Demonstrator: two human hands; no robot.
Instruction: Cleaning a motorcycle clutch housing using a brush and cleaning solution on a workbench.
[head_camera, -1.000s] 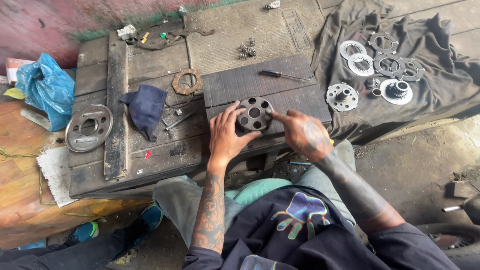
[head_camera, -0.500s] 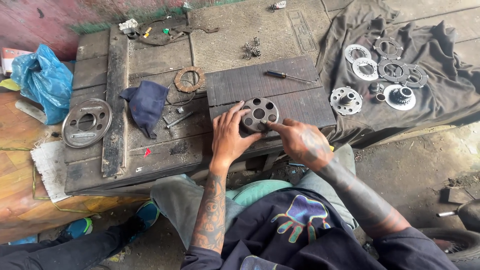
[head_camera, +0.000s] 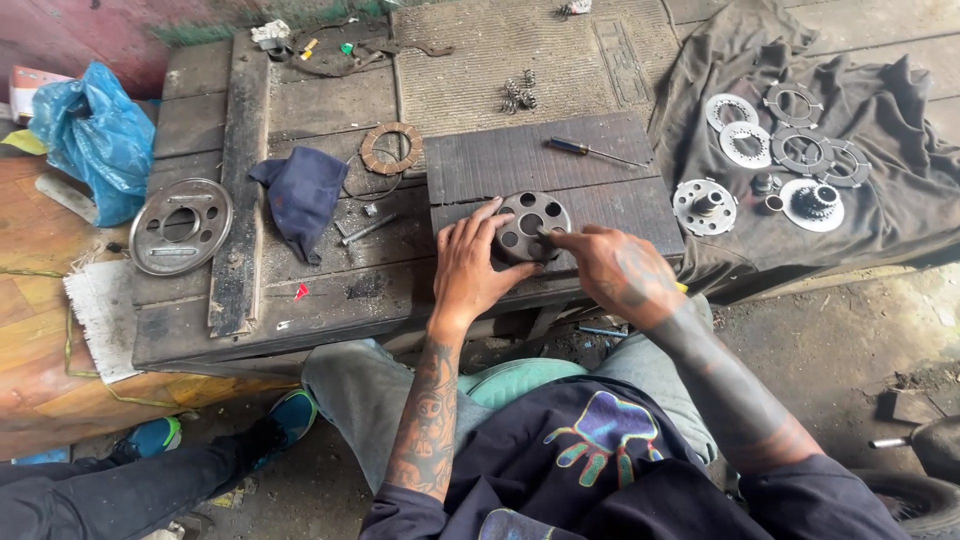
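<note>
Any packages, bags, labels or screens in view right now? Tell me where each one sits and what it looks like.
Blue plastic bag: far left, beside the wooden bench, crumpled and bulging.
Small box: upper left corner, behind the bag, pale with a red edge, mostly hidden.
No screens or signs in view.

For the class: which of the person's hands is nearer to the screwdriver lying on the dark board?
Right. The right hand lies just below the screwdriver, slightly to its right; the left hand sits farther off, below and to its left, on the round metal part.
</note>
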